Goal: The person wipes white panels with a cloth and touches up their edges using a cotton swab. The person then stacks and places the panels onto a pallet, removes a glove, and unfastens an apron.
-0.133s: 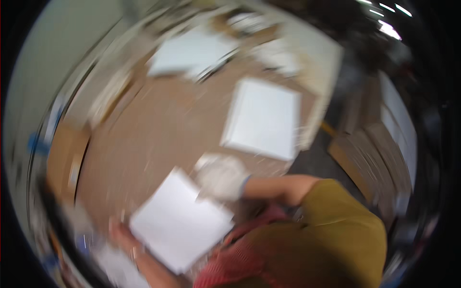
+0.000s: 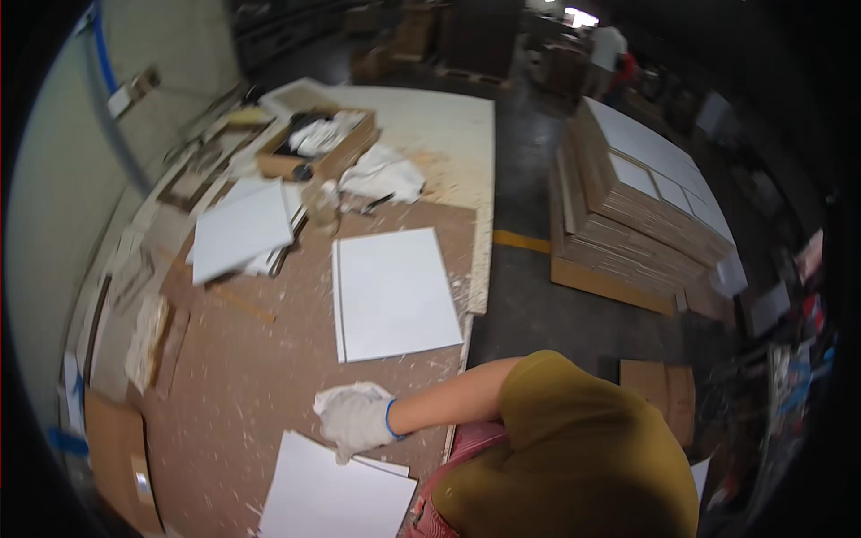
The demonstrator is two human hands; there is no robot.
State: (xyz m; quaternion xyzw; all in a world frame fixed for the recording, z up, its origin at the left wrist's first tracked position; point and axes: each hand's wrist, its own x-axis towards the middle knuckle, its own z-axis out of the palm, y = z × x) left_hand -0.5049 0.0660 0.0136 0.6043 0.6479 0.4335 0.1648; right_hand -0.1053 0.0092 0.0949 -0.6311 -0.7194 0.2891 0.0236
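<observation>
My right hand, in a white work glove with a blue cuff, sits on the top edge of a white flat panel at the near end of the brown worktable. The glove's fingers curl over the panel's upper corner. The panel runs off the bottom of the view. My left hand is out of sight. A second white panel lies flat further up the table, a short way beyond the glove.
A third white panel rests on clutter at the left. Behind it are a shallow cardboard tray, white rags and a small jar. Stacked boards stand on the floor to the right. A person stands far back.
The earlier frame is blurred by head motion and the view has steadied. My left hand, seen then at the near panel's lower left corner, is now out of frame. The right hand stays on the panel.
</observation>
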